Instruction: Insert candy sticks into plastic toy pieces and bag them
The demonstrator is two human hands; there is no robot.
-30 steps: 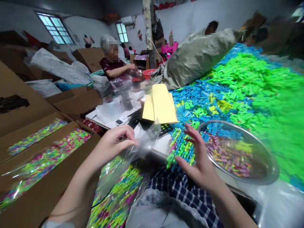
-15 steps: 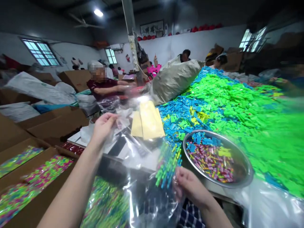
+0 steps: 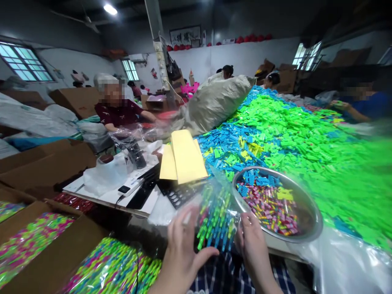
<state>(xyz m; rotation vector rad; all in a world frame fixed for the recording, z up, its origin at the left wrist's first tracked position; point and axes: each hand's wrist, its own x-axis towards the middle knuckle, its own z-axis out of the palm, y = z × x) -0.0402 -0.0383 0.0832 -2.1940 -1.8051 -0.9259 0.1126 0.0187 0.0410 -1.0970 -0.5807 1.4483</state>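
Bringing the left hand point(image 3: 180, 253) down to the green and blue sticks point(image 3: 216, 220), spreading its fingers beside them; pinching the clear bag point(image 3: 226, 185) with the right hand point(image 3: 252, 247); keeping the sticks near the metal bowl point(image 3: 308, 216).

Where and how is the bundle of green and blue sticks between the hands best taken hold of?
Probably around the middle of the bundle, coming from left and right, where the left hand and right hand are. Its sticks lie side by side, pointing roughly forward, with uneven near ends, so a squeeze across should gather more than pinching the ends.
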